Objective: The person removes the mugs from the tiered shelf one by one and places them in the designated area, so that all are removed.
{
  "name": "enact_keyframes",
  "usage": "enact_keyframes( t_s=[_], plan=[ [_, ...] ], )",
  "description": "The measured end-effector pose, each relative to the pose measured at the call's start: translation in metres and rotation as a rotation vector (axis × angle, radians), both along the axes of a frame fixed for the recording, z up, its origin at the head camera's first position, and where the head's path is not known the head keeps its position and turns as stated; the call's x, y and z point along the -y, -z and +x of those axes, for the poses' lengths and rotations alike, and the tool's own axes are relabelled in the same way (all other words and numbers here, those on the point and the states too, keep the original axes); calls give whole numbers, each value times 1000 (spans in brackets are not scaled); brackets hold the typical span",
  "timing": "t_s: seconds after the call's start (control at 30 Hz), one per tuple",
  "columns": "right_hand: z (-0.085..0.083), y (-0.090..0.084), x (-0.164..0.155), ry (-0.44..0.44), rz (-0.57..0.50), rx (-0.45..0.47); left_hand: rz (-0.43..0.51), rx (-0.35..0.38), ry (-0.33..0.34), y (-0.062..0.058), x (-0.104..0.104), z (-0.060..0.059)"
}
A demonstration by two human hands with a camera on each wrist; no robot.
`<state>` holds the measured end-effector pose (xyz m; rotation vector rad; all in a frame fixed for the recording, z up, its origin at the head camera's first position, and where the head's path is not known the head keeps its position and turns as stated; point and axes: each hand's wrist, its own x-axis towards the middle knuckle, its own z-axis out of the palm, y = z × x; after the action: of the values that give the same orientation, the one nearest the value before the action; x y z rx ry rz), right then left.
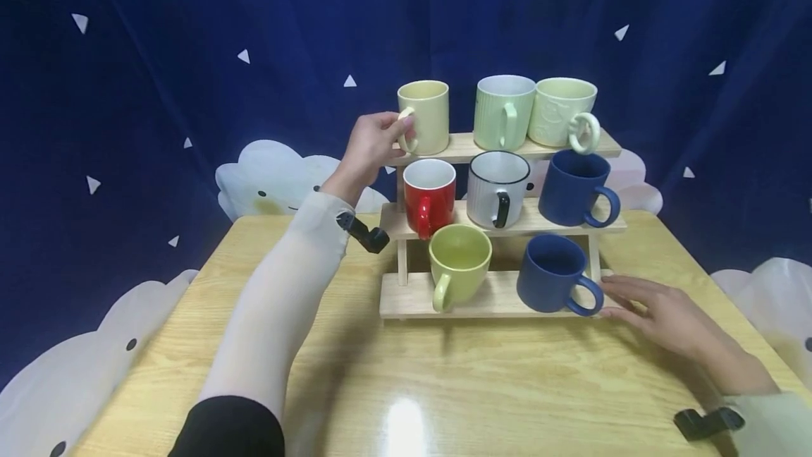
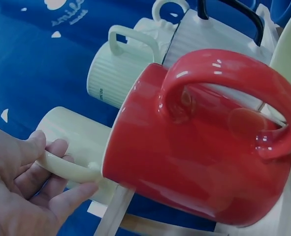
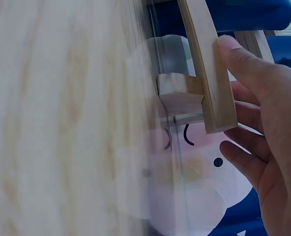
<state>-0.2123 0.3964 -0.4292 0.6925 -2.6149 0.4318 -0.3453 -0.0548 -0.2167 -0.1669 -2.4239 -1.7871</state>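
My left hand (image 1: 371, 143) pinches the handle of a cream-yellow mug (image 1: 433, 118) at the left end of a wooden rack's (image 1: 463, 150) top shelf. In the left wrist view, thumb and fingers close around that handle (image 2: 69, 167). My right hand (image 1: 666, 316) holds the right end of the bottom shelf (image 3: 219, 98), thumb at its front edge and fingers at the far side. Nearest to it stands a dark blue mug (image 1: 550, 277), its handle turned right. A red mug (image 1: 430, 196) is below the cream-yellow one, looming large in the left wrist view.
Two pale green mugs (image 1: 501, 115) share the top shelf. The middle shelf also carries a white mug (image 1: 495, 192) with a black handle and another blue mug (image 1: 574, 189). A yellow-green mug (image 1: 459, 266) stands on the bottom shelf. Under the rack is a wooden table (image 1: 507, 386).
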Motion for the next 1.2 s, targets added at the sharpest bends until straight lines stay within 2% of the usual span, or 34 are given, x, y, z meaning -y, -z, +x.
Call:
enact_keyframes(
  t_s=[0.13, 0.4, 0.53, 0.63, 0.8, 1.03, 1.2],
  plan=[
    [0, -2, 2, 3, 13, 15, 40, -9, 9, -5, 7, 3],
    [4, -1, 5, -3, -8, 39, 121, -100, -21, -14, 38, 14],
    [4, 0, 4, -1, -5, 14, 103, -123, -57, -12, 59, 20],
    [4, 1, 5, -1, -3, 7, 56, -118, -101, -8, 74, 24],
    [3, 2, 5, -9, 9, 5, 26, -129, -140, 4, 97, 28],
    [2, 2, 4, 7, 38, -2, -82, -165, -180, 34, 125, 39],
    [3, 1, 3, 45, 57, -17, -102, -160, -188, 53, 137, 44]
  ],
)
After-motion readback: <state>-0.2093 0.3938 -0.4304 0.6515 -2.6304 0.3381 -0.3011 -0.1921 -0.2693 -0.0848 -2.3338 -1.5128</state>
